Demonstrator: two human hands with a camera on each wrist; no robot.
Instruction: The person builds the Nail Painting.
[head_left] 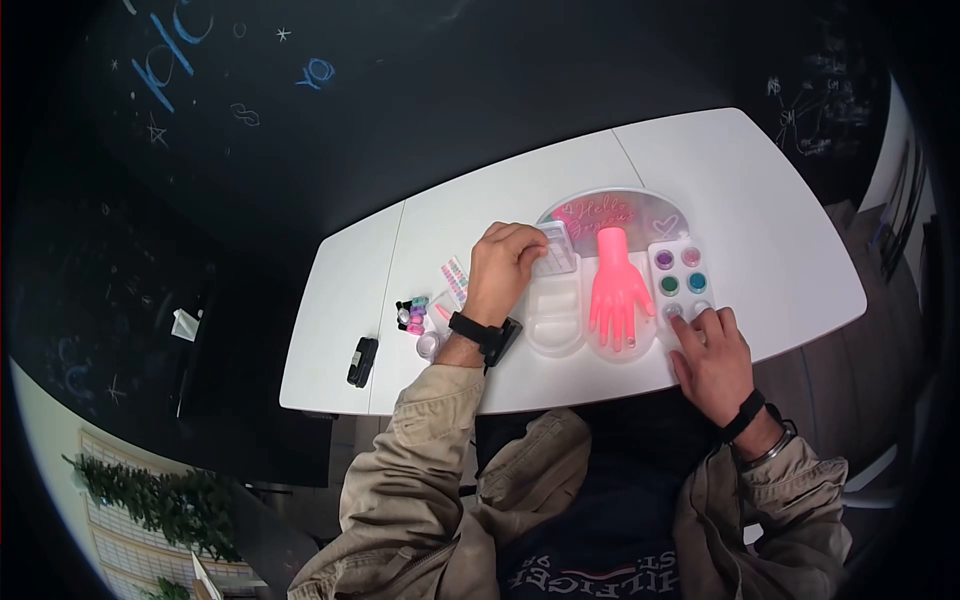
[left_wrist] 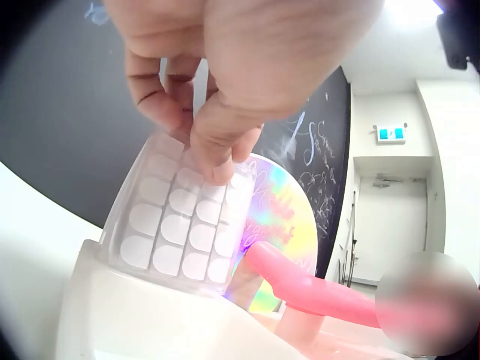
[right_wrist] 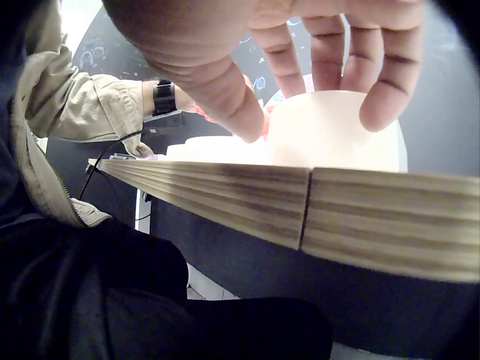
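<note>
A clear case with rows of white rounded tabs leans upright at the white kit's left side; the left hand pinches its upper edge between thumb and fingers. The pink model hand lies palm-side unclear on the kit, fingers toward the person. At the right, the right hand rests with bent, spread fingers over the near end of the pot tray, which holds purple, pink, green and blue pots. In the right wrist view its fingers touch the white kit's edge; no grip is visible.
Left of the kit lie a sheet of small coloured pieces, several small bottles, a round jar and a black case. A shiny half-round panel stands behind the model hand. The table's front edge is close to the person.
</note>
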